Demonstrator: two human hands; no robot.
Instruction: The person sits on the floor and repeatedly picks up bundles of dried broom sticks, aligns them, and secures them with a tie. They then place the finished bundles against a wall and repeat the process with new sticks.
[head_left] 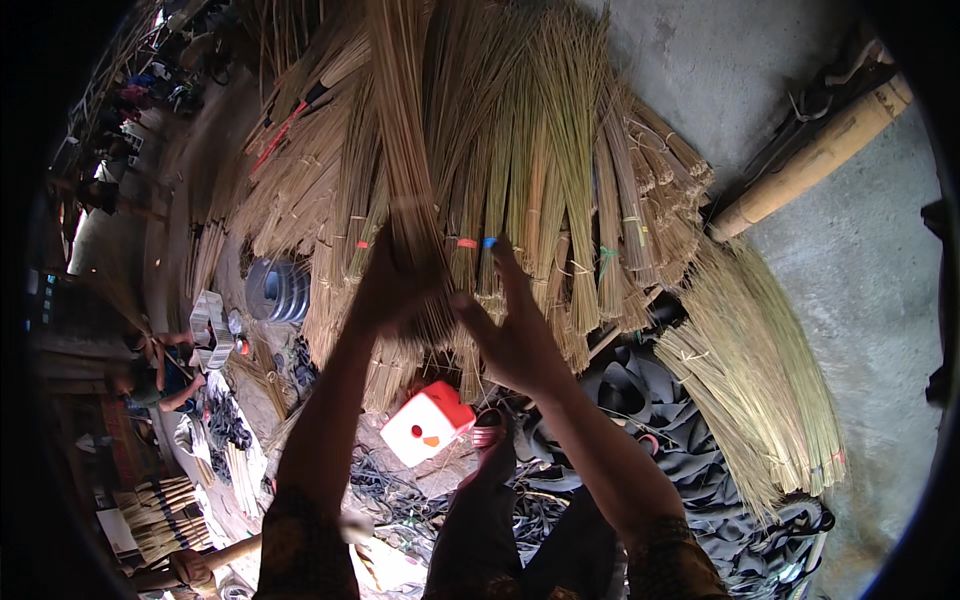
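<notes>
A bundle of long, thin brown broom sticks [400, 120] stands upright in front of me, blurred towards its lower end. My left hand [385, 285], dark against the light, is closed around that lower part. Just to the right, my right hand [515, 335] has its thumb and index finger spread apart and holds nothing. A small blue spot shows at the index fingertip; whether it is on the finger or on a bundle behind, I cannot tell. Behind both hands lie many tied bundles of broom sticks [550, 150], some with red, blue or green ties.
A red and white box-shaped container [430, 425] sits below my hands near my foot. Black rubber-like strips [640, 400] are heaped at right, beside more bundles [760, 370]. A bamboo pole [820, 155] leans by the grey wall. Another person [165, 375] is at far left.
</notes>
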